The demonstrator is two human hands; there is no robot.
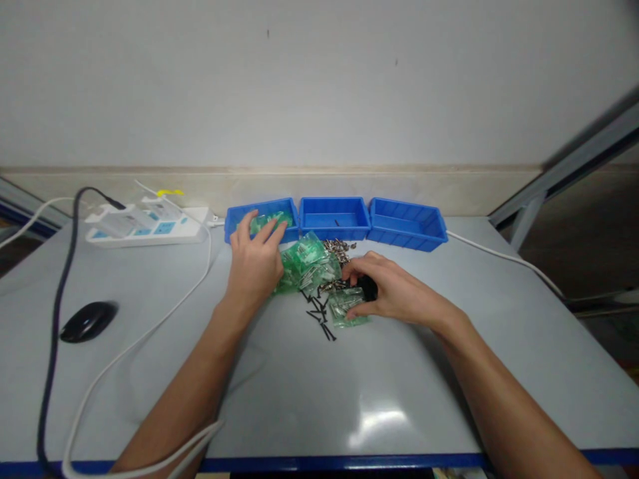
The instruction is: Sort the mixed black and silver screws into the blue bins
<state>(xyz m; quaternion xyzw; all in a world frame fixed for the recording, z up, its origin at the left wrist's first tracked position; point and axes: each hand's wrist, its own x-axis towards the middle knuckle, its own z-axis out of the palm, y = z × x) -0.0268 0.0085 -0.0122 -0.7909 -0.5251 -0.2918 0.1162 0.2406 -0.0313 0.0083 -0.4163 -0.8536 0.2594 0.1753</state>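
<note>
My left hand (255, 256) reaches over the left blue bin (234, 233), its fingers spread above green plastic packets (272, 219) inside it. More green packets (310, 251) are heaped on the table in front of the bins. Beside them lie small metallic pieces (339, 249) and several black screws (319, 311). My right hand (382, 286) is at the right side of the heap, thumb and fingers apart around a green packet (343, 306) and a black item (368, 287) partly hidden under the palm; no firm grip shows.
The middle blue bin (334, 233) holds one small dark piece, and the right blue bin (407, 226) stands beside it. A white power strip (190, 229), cables and a black mouse (88, 322) are at the left.
</note>
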